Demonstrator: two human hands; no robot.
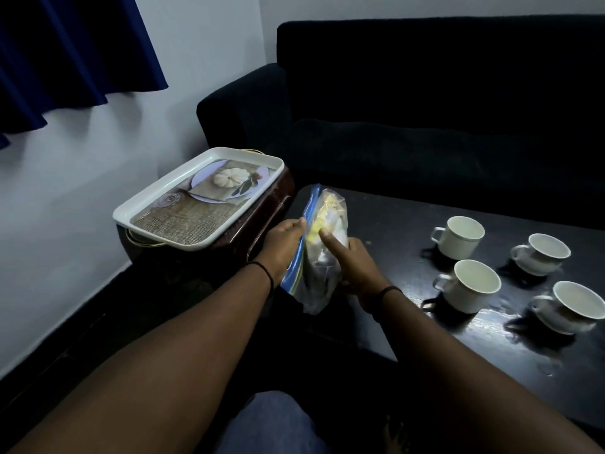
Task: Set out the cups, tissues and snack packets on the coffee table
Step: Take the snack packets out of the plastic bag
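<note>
Both hands are gripping a clear zip bag point(322, 257) standing upright at the tabletop's left edge: the left hand point(281, 247) is pinching its blue zip strip, the right hand point(353, 260) is curling round its side with the forefinger lying across the plastic. Yellow packets are showing through the crinkled film. Four white cups point(458, 237) are sitting toward the coffee table's point(393, 231) right side. A white tray point(199, 198) is resting on a side stand beyond the left edge

The clear bag's point(322, 257) contents are blurred, and the left fingertips are hidden behind it.
</note>
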